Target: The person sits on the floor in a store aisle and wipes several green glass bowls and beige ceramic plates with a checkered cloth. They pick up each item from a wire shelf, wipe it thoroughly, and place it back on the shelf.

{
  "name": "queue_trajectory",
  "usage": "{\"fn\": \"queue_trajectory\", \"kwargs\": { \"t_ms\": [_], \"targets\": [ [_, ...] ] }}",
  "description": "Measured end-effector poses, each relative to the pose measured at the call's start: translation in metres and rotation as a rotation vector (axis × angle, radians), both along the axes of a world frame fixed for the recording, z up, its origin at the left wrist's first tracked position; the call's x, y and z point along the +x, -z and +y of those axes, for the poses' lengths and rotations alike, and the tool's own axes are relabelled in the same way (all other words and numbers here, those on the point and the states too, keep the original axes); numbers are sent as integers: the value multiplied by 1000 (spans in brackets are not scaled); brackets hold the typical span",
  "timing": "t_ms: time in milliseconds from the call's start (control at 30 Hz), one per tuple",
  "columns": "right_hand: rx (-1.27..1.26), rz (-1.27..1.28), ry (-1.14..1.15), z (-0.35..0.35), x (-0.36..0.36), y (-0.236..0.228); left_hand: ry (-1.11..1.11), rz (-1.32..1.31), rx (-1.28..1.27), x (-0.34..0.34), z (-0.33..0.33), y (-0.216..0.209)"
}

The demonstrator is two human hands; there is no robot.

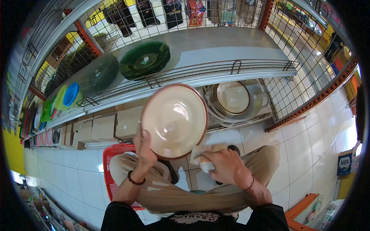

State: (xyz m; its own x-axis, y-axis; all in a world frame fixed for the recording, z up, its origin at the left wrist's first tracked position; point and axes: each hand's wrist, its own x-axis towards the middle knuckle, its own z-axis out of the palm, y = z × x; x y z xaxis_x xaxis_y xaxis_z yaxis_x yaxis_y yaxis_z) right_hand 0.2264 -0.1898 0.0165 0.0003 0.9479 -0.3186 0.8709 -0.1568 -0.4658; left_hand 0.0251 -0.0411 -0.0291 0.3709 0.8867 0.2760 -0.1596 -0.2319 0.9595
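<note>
A round cream plate [173, 123] with a brown rim is held up in front of the shelf, its glossy face toward me. My left hand [144, 150] grips it by the lower left edge, thumb on the face. At the plate's lower right edge, my right hand [223, 165] is closed around a bunched whitish cloth [206, 154]. The cloth lies against or just beside the rim. Beyond, on the lower shelf at the right, sits a stack of smaller cream plates [232, 98] with brown rims, on top of larger pale dishes.
Green glass plates [144, 59] and colored bowls [71, 94] stand on the upper shelf, behind a wire rail [185, 71]. Cardboard boxes [104, 128] line the lower shelf. A red plastic basket [109, 169] is beside my left leg. Wire mesh [293, 88] closes the shelf's right end.
</note>
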Motion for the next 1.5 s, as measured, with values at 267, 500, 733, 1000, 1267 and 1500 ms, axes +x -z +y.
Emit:
{"fn": "queue_trajectory", "kwargs": {
  "t_ms": [267, 500, 733, 1000, 1267, 1500],
  "targets": [
    [140, -20, -93, 1, 0, 42, -313, -357, 112, 17, 40, -75],
    [141, 18, -205, 2, -1, 49, -16, -345, -221, 138, 76, -138],
    [213, -53, -190, 0, 0, 90, 284, -214, -443, 297, 89, -140],
    [73, 1, -130, -5, 4, 86, 350, -95, -666, 438, 106, -110],
    [-14, 70, -193, -4, 12, 93, 337, -25, -737, 515, 106, -86],
    [50, 121, -215, -7, 2, 93, 292, 113, -714, 537, 171, -53]
  ]
}}
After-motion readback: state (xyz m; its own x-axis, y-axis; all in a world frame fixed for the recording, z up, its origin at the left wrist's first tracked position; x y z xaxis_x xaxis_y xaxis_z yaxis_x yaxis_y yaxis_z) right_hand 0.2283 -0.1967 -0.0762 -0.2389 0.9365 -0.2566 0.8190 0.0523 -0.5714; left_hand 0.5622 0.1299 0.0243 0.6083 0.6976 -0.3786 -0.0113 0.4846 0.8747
